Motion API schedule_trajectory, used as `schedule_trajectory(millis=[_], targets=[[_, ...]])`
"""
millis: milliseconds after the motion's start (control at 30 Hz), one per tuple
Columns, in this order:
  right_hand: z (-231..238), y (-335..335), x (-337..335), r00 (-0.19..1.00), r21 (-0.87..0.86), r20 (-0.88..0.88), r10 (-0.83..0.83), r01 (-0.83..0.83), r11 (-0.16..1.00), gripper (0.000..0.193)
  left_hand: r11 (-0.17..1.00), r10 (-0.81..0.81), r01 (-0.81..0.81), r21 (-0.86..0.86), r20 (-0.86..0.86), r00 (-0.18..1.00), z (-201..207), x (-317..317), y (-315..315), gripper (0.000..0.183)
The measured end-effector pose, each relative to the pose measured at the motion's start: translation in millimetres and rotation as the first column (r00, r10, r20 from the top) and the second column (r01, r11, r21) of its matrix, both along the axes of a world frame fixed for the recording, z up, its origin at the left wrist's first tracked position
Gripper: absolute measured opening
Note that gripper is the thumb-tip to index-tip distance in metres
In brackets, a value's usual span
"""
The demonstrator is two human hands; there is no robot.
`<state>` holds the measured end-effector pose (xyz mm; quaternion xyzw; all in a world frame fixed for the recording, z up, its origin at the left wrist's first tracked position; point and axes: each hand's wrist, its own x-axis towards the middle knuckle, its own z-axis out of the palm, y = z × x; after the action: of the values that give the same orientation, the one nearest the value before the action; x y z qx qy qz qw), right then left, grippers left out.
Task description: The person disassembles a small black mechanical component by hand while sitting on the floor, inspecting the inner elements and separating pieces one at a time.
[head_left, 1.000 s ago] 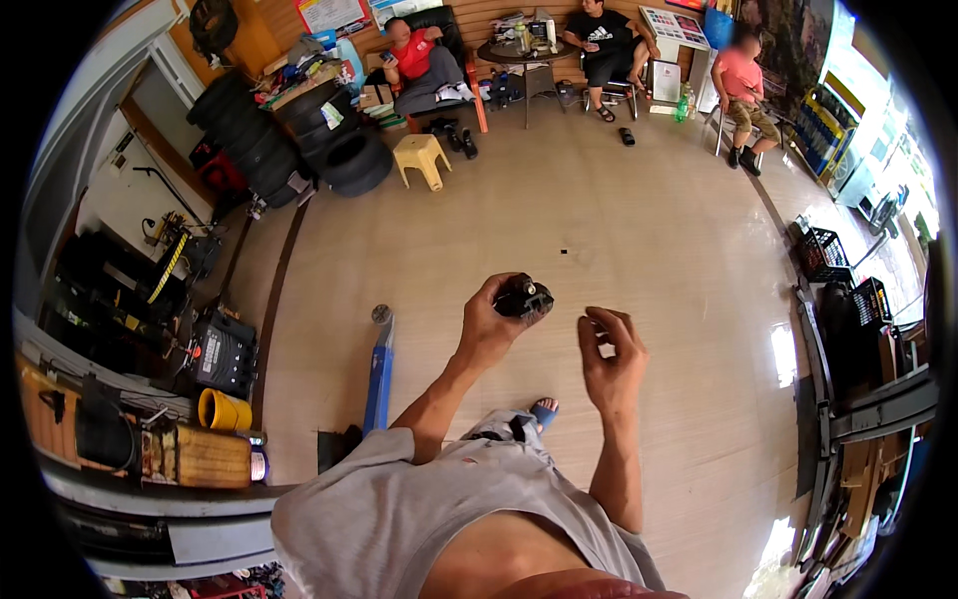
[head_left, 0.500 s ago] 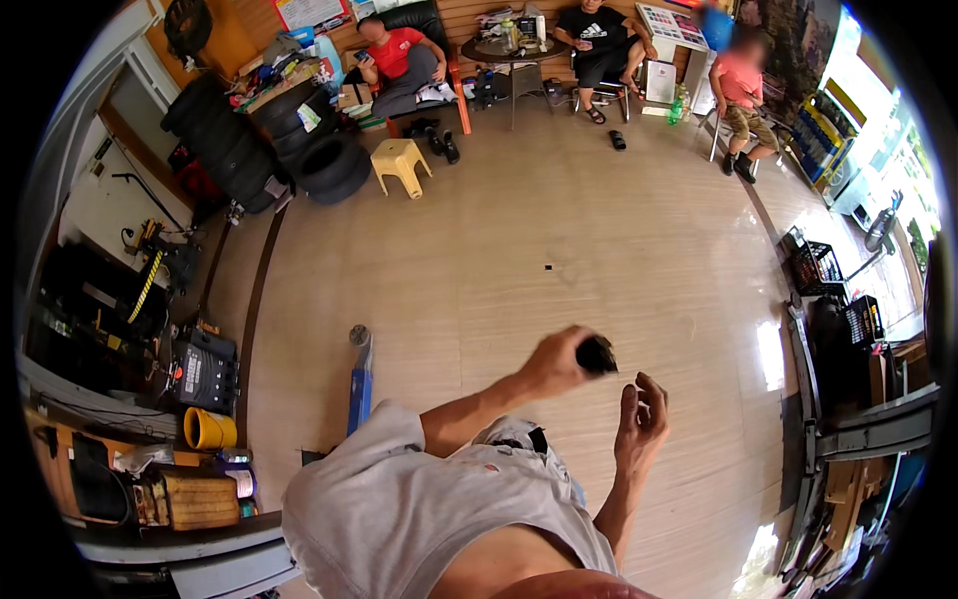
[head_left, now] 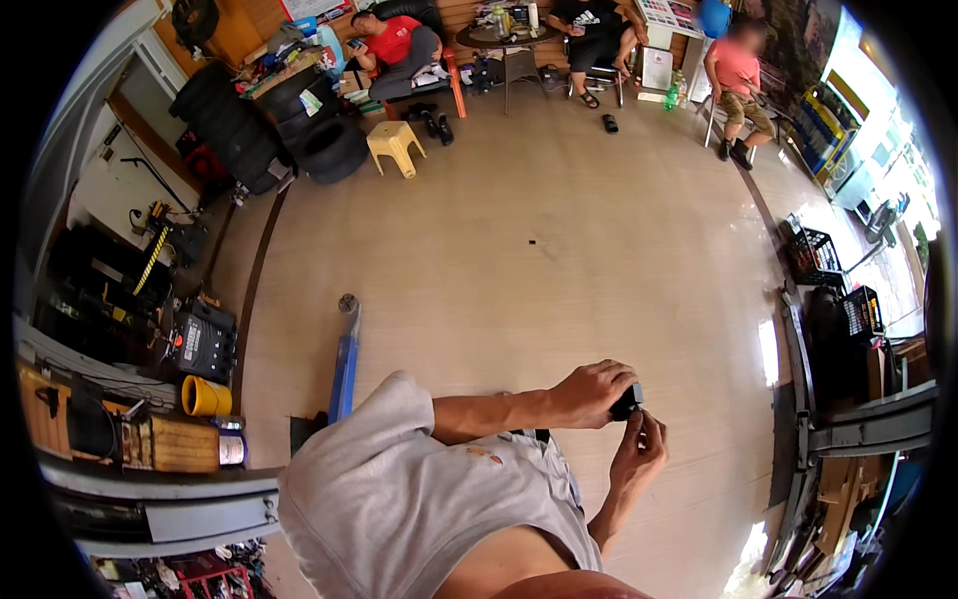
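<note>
My left hand (head_left: 589,394) is closed around a small black object (head_left: 627,401), dark and block-shaped, whose exact kind I cannot make out. It is held in front of my body, above the tiled floor. Just below it, my right hand (head_left: 641,449) has thumb and fingers pinched together, their tips touching the object's lower edge. Whatever sits between those fingertips is too small to name. My grey shirt (head_left: 399,479) fills the lower middle.
A blue metal arm (head_left: 343,374) extends over the floor at left. Stacked tyres (head_left: 225,130) and a yellow stool (head_left: 396,148) stand farther off. Three people sit along the far side. Black crates (head_left: 813,256) are at right, a yellow bucket (head_left: 207,395) at left.
The black object has come down and right in my left hand, meeting my right hand. My right fingers, loosely curled and apart from it before, now pinch at its lower edge.
</note>
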<state>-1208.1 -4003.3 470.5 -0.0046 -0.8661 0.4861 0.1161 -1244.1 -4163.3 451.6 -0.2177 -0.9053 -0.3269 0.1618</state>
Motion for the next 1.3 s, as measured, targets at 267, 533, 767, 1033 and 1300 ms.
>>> schedule_trajectory(millis=[267, 533, 767, 1033, 1300], targets=[[19, 160, 45, 0.999, 0.245, 0.013, -0.035, 0.031, 0.969, 0.014, 0.997, -0.060, 0.059, 0.047, 0.020, 0.998, 1, 34, 161, 0.051], [28, 283, 34, 0.987, 0.347, -0.088, -0.137, 0.160, 0.924, 0.007, 0.957, -0.287, 0.289, 0.029, -0.064, 0.956, 7, -8, 294, 0.047], [50, 423, 3, 0.858, 0.213, -0.111, -0.502, 0.514, 0.831, 0.005, 0.785, -0.566, 0.568, 0.247, -0.087, 0.820, 6, -85, 476, 0.065], [73, 550, 88, 0.431, -0.050, -0.077, -0.899, 0.899, 0.435, 0.016, 0.437, -0.893, 0.809, 0.392, 0.082, 0.443, 52, -56, 681, 0.054], [38, 651, 192, 0.065, -0.276, 0.080, -0.995, 0.960, 0.040, 0.017, 0.241, -0.965, 0.917, 0.318, 0.179, 0.192, 39, 39, 836, 0.054]])
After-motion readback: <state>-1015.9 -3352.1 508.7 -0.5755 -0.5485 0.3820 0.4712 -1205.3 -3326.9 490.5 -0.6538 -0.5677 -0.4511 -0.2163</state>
